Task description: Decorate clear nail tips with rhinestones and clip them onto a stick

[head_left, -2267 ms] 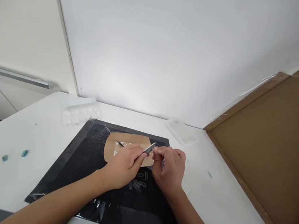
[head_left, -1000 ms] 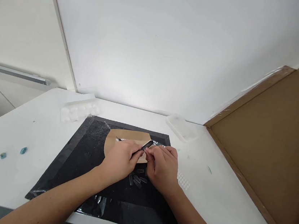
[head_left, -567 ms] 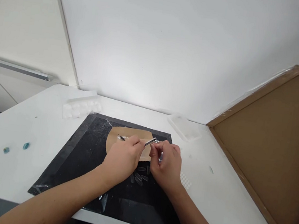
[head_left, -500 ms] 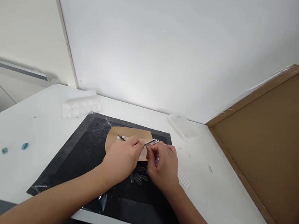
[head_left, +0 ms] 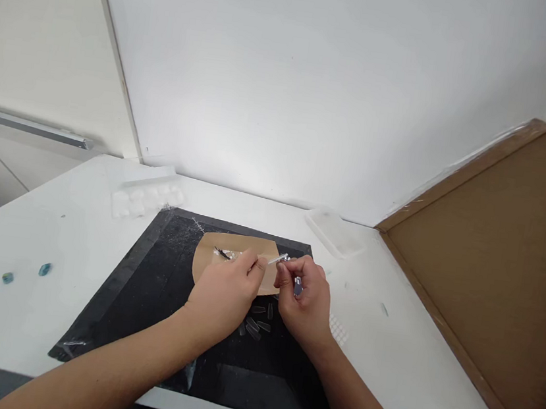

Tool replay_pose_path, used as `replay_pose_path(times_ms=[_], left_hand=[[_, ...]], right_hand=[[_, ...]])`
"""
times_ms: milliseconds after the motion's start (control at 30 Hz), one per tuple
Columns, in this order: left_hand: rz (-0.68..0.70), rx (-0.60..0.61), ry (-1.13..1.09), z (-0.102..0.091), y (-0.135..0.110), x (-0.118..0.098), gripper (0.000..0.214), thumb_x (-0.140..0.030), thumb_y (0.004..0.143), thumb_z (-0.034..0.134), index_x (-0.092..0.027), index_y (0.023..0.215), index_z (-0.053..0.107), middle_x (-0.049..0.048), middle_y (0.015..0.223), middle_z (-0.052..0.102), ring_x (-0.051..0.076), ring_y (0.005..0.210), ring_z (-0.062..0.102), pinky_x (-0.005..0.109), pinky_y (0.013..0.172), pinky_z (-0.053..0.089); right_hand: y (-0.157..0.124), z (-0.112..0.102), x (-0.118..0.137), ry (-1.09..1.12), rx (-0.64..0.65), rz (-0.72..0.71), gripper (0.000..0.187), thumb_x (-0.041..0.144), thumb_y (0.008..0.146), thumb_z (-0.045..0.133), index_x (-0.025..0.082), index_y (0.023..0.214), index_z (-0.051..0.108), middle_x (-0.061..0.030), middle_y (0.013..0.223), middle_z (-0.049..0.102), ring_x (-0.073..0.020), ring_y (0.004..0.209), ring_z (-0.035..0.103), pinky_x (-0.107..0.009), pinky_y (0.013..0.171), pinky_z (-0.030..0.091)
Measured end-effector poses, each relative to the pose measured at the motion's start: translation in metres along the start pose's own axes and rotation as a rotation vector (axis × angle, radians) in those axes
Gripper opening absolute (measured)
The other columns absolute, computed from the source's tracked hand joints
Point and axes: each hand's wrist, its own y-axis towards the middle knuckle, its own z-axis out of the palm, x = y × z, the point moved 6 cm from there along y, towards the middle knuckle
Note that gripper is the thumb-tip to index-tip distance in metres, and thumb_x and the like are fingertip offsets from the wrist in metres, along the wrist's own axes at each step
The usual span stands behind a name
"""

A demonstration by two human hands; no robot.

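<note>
My left hand point(head_left: 225, 289) is closed over the tan card point(head_left: 203, 265). Its thumb and fingers pinch a slim pale stick point(head_left: 277, 259) that points up and right. Just to the right, my right hand point(head_left: 305, 298) is closed too, thumb against fingertips beside the stick's far end. A small greyish shiny thing point(head_left: 298, 286) shows between its fingers; what the fingertips pinch is too small to tell. Below the hands, several clear nail tips point(head_left: 253, 326) lie on the black mat point(head_left: 136, 300). A dark thin piece point(head_left: 221, 252) and small white bits rest on the card.
A clear compartment tray point(head_left: 147, 196) stands at the back left, and a shallow translucent tray point(head_left: 334, 232) at the back right. A sheet of white dots point(head_left: 338, 330) lies right of my right hand. Two teal pieces point(head_left: 45, 269) sit at the left. A cardboard panel point(head_left: 487, 244) borders the right side.
My right hand has moved slightly right, away from my left hand. The stick looked dark and silvery before and looks pale now. Another nail tip shows below the hands.
</note>
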Motion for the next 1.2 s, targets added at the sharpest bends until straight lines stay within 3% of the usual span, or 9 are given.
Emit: replay_pose_path(times_ms=[133,267,633,733,867,1000,1100,1200], left_hand=[[-0.009,0.013,0.003,0.0012,-0.0008,0.0002,0.027,-0.016,0.102,0.045,-0.018,0.124,0.061,0.0082,0.103,0.064,0.021,0.07,0.064,0.031,0.053,0.047],[-0.008,0.014,0.017,0.0002,-0.0002,0.0002,0.03,-0.015,0.103,0.043,-0.018,0.127,0.06,0.0088,0.104,0.065,0.022,0.074,0.066,0.031,0.056,0.049],[-0.024,0.074,0.01,0.0011,-0.0009,0.0004,0.03,-0.013,0.1,0.045,-0.018,0.126,0.06,0.0097,0.106,0.064,0.021,0.072,0.065,0.03,0.055,0.05],[-0.033,0.082,0.028,0.0014,-0.0012,0.002,0.033,-0.012,0.1,0.045,-0.017,0.129,0.059,0.0101,0.107,0.065,0.021,0.074,0.066,0.03,0.057,0.051],[-0.018,0.111,0.019,0.0054,-0.0014,0.0023,0.031,-0.014,0.101,0.046,-0.017,0.129,0.059,0.0106,0.11,0.065,0.021,0.074,0.067,0.03,0.057,0.052],[-0.029,0.1,0.01,0.0071,-0.0009,0.0029,0.034,-0.013,0.101,0.046,-0.017,0.132,0.058,0.0109,0.11,0.065,0.022,0.075,0.068,0.03,0.057,0.052],[-0.031,0.118,0.013,0.0079,-0.0004,0.002,0.033,-0.013,0.1,0.047,-0.017,0.131,0.059,0.0107,0.11,0.066,0.023,0.074,0.068,0.031,0.057,0.053],[-0.008,0.133,0.01,0.0072,-0.0002,-0.0017,0.033,-0.012,0.1,0.047,-0.016,0.129,0.06,0.0109,0.111,0.066,0.024,0.076,0.069,0.032,0.058,0.054]], right_hand=[[-0.002,0.0064,0.0053,-0.009,0.069,-0.064,0.019,0.022,0.099,0.055,0.025,0.08,0.051,0.0032,0.068,0.065,-0.0173,0.061,0.061,-0.04,0.077,0.042],[-0.0014,0.0046,0.0045,-0.026,0.019,-0.038,0.019,0.022,0.099,0.056,0.024,0.081,0.051,0.0035,0.07,0.065,-0.0166,0.061,0.061,-0.041,0.081,0.042],[-0.0002,0.0052,0.006,-0.05,0.058,-0.065,0.018,0.022,0.099,0.056,0.024,0.081,0.05,0.0043,0.068,0.064,-0.0162,0.061,0.06,-0.039,0.078,0.04],[-0.0009,0.002,0.0049,-0.107,-0.017,-0.074,0.016,0.02,0.098,0.057,0.024,0.083,0.051,0.0046,0.069,0.065,-0.0153,0.061,0.06,-0.039,0.08,0.038],[-0.0025,0.0032,0.0075,-0.149,0.008,-0.133,0.017,0.019,0.099,0.055,0.023,0.083,0.051,0.0032,0.071,0.066,-0.016,0.061,0.06,-0.039,0.078,0.037],[-0.0021,-0.0015,0.0054,-0.148,-0.049,-0.094,0.016,0.02,0.099,0.057,0.023,0.084,0.052,0.0042,0.07,0.066,-0.0153,0.06,0.06,-0.04,0.081,0.037],[-0.0021,0.0032,0.0055,-0.131,-0.002,-0.104,0.017,0.021,0.1,0.056,0.024,0.084,0.05,0.0036,0.07,0.066,-0.0163,0.061,0.061,-0.039,0.08,0.038],[-0.002,0.0002,0.0066,-0.187,-0.063,-0.105,0.016,0.021,0.1,0.057,0.024,0.085,0.051,0.0037,0.069,0.065,-0.0162,0.059,0.06,-0.04,0.08,0.038]])
